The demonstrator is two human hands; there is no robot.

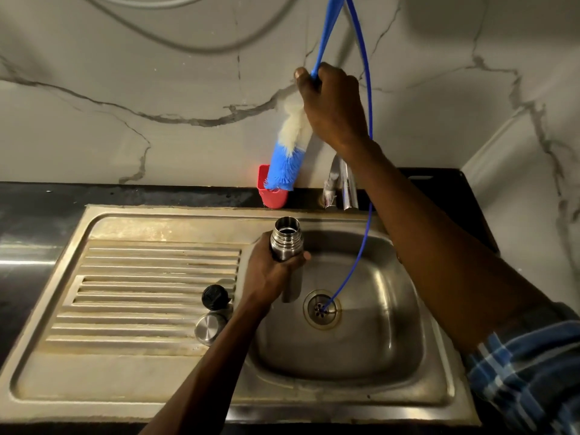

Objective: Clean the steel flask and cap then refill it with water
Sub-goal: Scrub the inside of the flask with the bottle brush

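My left hand grips the open steel flask upright over the left edge of the sink basin. Its mouth is uncovered. My right hand is raised near the wall and holds the blue handle of a bottle brush. The brush's white and blue bristles hang down, and its tip is at a red holder on the counter behind the sink. The black inner stopper and the steel cap lie on the ribbed drainboard, left of the basin.
A thin blue hose runs from above down into the drain. The chrome tap stands behind the basin, under my right forearm. A marble wall rises behind the dark counter.
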